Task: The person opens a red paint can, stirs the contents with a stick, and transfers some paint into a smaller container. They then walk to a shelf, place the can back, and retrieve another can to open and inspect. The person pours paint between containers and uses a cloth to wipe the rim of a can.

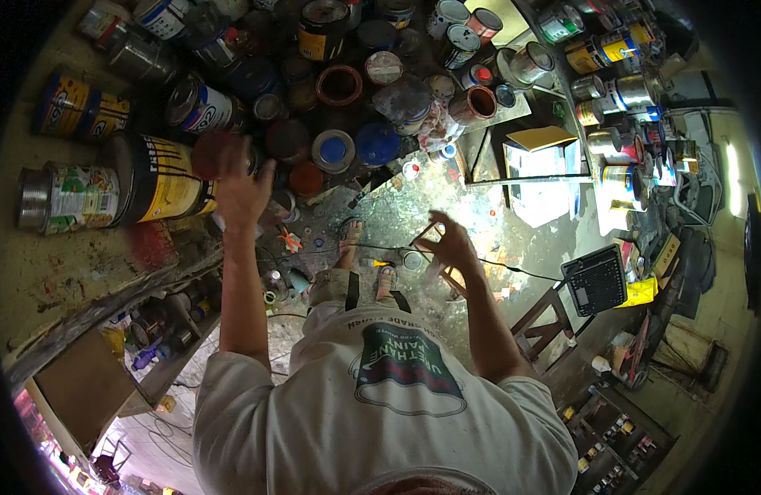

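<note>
The left hand (242,191), blurred, reaches to a dark red can (209,155) just beside a large yellow-labelled can (172,177), among many crowded tins; whether its fingers grip the red can I cannot tell. The right hand (454,249) hangs above the floor (487,202), fingers bent by a thin brown piece (430,233); whether they hold it is unclear

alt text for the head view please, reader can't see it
A person's blurred left hand is among crowded cans, near a large yellow-and-black can; the right hand, fingers bent, is above a stained floor. The person wears a pale T-shirt.
</note>
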Demonstrator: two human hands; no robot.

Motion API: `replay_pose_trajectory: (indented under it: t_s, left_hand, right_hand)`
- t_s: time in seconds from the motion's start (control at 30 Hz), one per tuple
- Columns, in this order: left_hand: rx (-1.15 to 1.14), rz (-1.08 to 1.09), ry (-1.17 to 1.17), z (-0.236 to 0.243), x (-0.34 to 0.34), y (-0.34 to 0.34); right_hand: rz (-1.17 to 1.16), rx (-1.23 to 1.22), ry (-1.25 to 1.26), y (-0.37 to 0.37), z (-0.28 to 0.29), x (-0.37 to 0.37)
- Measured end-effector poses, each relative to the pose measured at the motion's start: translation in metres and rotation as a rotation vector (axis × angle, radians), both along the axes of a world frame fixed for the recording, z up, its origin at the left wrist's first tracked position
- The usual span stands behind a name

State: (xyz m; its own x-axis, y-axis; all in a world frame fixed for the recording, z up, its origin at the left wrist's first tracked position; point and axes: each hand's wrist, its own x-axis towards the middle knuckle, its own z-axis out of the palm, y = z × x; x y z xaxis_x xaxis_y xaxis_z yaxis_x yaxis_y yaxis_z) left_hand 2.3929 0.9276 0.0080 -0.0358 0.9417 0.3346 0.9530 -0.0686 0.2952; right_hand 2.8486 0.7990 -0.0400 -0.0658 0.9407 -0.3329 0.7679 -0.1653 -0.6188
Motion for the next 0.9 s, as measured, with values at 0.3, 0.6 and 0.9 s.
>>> replay_pose_trajectory:
  t_s: [0.3,0.6,0.9]
  left_hand:
    - [-0.588,-0.045,0.061,-0.023,0.033,0.057]
    - [-0.586,-0.027,-0.188,-0.046,0.039,0.063]
    - [-0.600,0.045,-0.313,-0.059,0.039,0.065]
  right_hand:
    - [0.143,0.300,-0.184,0.272,0.090,-0.031]
    - [0.459,0.153,-0.845,0.399,0.043,-0.114]
    - [0.511,-0.077,-0.536,0.459,0.095,-0.091]
